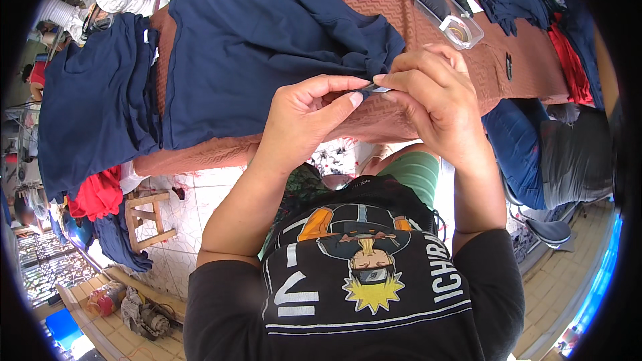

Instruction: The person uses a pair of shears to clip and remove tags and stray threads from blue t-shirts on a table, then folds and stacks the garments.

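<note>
A navy blue garment lies spread on the table in front of me, its right end bunched up under my hands. My left hand is closed, pinching a dark edge of the cloth between thumb and forefinger. Close against it, my right hand is closed too, its thumb and fingertips on the same edge. A small pale strip shows between the fingertips; it is too small to name, and the fingers partly hide it.
A brown patterned cloth covers the table. Folded navy garments hang over its left side. A clear plastic box holds tape rolls at the far right, with a small dark tool nearby. A wooden stool stands below left.
</note>
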`<state>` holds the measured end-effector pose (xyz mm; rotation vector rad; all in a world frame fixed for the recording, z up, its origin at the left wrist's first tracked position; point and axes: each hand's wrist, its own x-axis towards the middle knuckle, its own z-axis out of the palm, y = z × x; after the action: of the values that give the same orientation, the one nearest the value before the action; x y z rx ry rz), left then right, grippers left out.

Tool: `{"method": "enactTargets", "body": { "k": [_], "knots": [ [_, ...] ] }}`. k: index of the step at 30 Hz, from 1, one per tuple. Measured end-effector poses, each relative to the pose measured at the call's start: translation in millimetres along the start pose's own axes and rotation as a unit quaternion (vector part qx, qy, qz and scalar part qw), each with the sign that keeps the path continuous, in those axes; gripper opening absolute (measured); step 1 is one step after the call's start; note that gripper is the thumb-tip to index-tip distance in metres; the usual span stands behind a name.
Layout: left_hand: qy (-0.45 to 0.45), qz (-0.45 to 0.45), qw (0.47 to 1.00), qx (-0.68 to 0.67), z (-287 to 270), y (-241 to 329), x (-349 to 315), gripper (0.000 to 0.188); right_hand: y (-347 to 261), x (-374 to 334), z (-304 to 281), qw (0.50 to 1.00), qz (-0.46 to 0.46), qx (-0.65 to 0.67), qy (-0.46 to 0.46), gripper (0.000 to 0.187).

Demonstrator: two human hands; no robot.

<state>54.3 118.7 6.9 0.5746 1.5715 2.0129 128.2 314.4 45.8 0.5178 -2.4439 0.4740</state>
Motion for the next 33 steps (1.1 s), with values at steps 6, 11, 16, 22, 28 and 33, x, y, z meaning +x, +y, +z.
{"method": "enactTargets", "body": {
  "k": [6, 11, 16, 22, 28, 33],
  "knots": [
    [-0.011, -0.004, 1.0, 0.006, -1.7, 3.0, -0.1, 0.021, 1.2, -0.4, -8.7, 0.999, 0.036, 0.024, 0.014, 0.022],
    [-0.017, -0.007, 1.0, 0.011, -0.7, 1.3, -0.7, 0.02, 0.1, -1.3, -5.6, 0.999, 0.034, 0.027, -0.003, 0.022],
    [-0.02, 0.007, 0.998, 0.06, -1.6, 1.4, -1.6, 0.02, 0.8, -2.0, -3.2, 0.999, 0.027, 0.018, -0.007, 0.021],
    [-0.009, -0.027, 0.999, 0.019, 0.0, 3.4, -0.7, 0.017, 1.6, -2.1, -7.2, 0.999, 0.037, 0.002, -0.003, 0.022],
    [-0.188, 0.275, 0.932, 0.145, -16.0, 27.5, -1.2, 0.027, 7.8, -6.1, -15.2, 0.982, 0.138, 0.069, 0.104, 0.028],
    [-0.097, 0.277, 0.938, 0.184, -19.0, 54.7, 2.6, 0.038, 28.9, -17.6, -17.1, 0.965, 0.149, 0.1, 0.191, 0.026]
  ]
}}
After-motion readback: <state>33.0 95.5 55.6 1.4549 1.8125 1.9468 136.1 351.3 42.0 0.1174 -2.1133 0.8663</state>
